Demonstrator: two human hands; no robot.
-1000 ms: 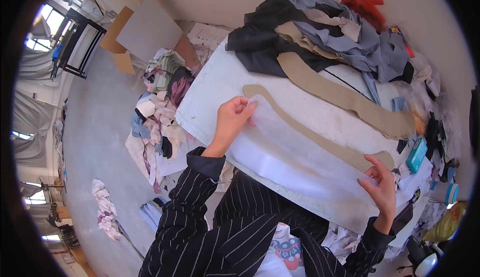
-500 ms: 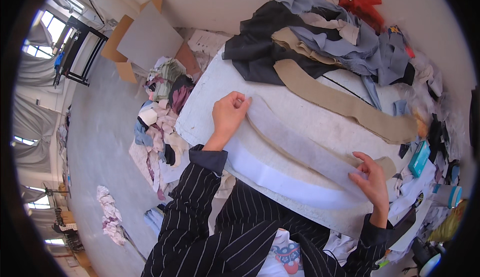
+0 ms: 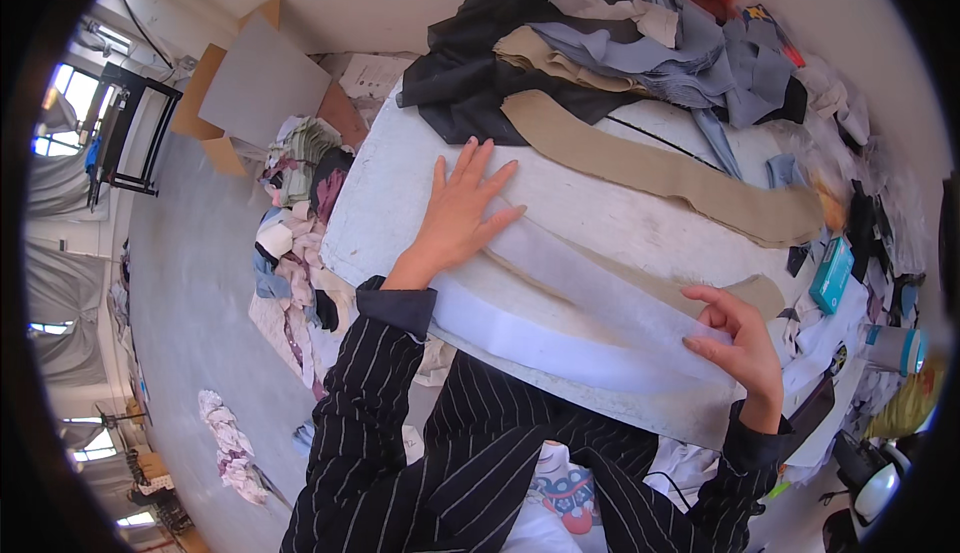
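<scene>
My left hand (image 3: 460, 215) lies flat with fingers spread, pressing the far-left end of a sheer whitish strip (image 3: 580, 271) against the white worktable (image 3: 370, 183). The strip's right end is pinched between the thumb and fingers of my right hand (image 3: 738, 343). Under the sheer strip is a tan fabric strip (image 3: 755, 295), showing along its edge and at its right end. Nearer to me, a bright white curved strip (image 3: 530, 338) runs along the table's front edge and passes toward my right hand. Beyond both hands lies a stack of curved tan fabric pieces (image 3: 650, 168).
A heap of black, blue-grey and tan cloth (image 3: 600, 43) covers the table's back. At the right are a teal box (image 3: 831, 275), a tub (image 3: 893, 349) and scraps. Cloth scraps (image 3: 300, 243) pile up left of the table, beside an open cardboard box (image 3: 262, 78).
My left hand has gone from pinching the sheer strip's end to spreading flat on it. My right hand still pinches the other end. The whole view has shifted slightly.
</scene>
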